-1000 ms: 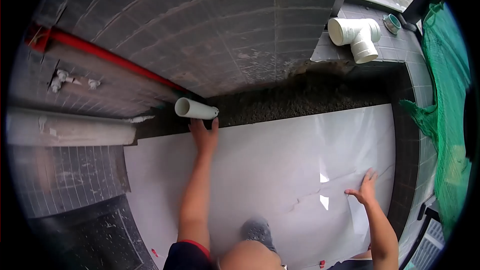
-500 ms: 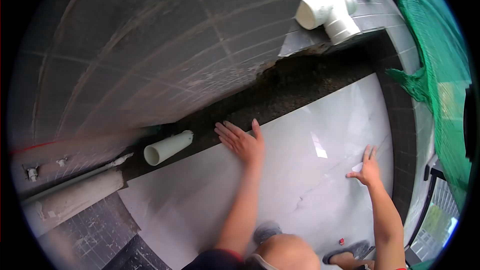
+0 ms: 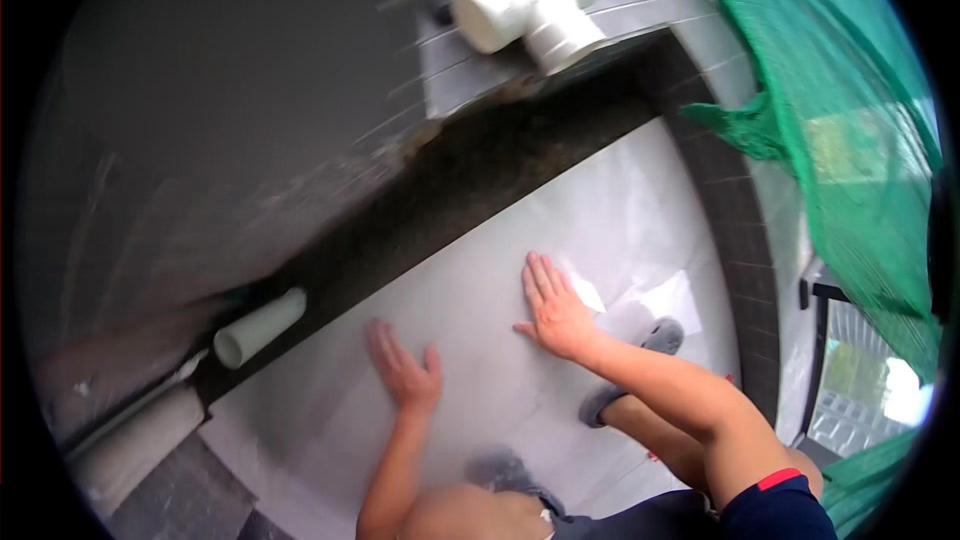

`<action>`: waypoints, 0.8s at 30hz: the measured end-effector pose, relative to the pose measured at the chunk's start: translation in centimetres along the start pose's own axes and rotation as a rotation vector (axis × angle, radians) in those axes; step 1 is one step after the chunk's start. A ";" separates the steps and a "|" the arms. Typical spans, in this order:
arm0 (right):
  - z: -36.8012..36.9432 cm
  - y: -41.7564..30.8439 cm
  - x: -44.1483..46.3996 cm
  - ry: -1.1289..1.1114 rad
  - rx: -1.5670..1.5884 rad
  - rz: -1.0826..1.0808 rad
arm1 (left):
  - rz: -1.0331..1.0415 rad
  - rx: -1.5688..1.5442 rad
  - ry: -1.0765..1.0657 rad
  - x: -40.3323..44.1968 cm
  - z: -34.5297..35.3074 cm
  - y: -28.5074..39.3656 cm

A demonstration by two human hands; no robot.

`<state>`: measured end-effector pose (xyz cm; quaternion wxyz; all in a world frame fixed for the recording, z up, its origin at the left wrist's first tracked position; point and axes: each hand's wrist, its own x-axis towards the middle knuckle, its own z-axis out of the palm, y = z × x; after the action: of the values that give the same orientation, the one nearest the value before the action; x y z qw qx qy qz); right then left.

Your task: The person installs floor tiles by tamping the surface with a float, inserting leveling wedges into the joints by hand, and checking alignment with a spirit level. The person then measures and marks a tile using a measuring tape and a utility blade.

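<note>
A large, glossy pale tile slab (image 3: 480, 290) with faint veins lies beneath me, its straight far edge running along a dark gap. My left hand (image 3: 408, 372) is spread on or just over the slab, near that edge, slightly blurred. Further right, my right hand (image 3: 556, 310) has its fingers stretched out over the slab, also with nothing in it. Whether either palm presses on the surface I cannot tell. My feet, in grey shoes (image 3: 660, 337), are on the slab.
A dark, rough trench (image 3: 400, 210) runs between slab and wall (image 3: 240, 70). From it sticks a white pipe (image 3: 262, 328). A white pipe tee (image 3: 530, 5) rests on the tiled ledge at the top. Green netting (image 3: 850, 140) hangs at the right, above a window frame (image 3: 860, 380).
My left hand has drawn back from the slab's edge. My right hand has moved left, toward the slab's middle. The camera view has shifted, and my right foot shows further up.
</note>
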<state>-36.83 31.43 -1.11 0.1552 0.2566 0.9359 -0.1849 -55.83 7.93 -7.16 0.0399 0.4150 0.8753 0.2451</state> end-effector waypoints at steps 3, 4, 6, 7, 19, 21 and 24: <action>0.9 -4.7 2.8 0.048 0.009 -0.074 | -0.049 0.038 -0.044 -1.9 -0.9 -0.5; 1.1 -5.6 3.7 0.052 0.021 -0.100 | -0.046 0.042 -0.026 -2.0 -0.6 -0.4; 1.2 -7.1 4.7 -0.001 0.022 -0.262 | -0.053 0.045 -0.006 -2.1 -0.4 0.0; 1.1 -7.6 5.2 -0.003 0.021 -0.277 | -0.069 0.052 -0.019 -2.1 -0.4 0.0; -2.7 -12.0 18.1 0.155 -0.128 -0.842 | -0.341 0.119 -0.032 -13.9 -4.2 -2.3; -3.0 -13.9 17.7 0.069 -0.197 -1.035 | -0.446 0.125 0.019 -16.3 -5.2 -2.0; -2.4 -16.9 14.7 -0.229 -0.290 -1.316 | -0.633 0.067 0.119 -18.4 -7.0 0.0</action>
<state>-58.43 25.20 -0.13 0.1415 -0.4102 0.8901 -0.1396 -45.73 -8.56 -3.49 0.0493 0.1083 0.9692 0.2154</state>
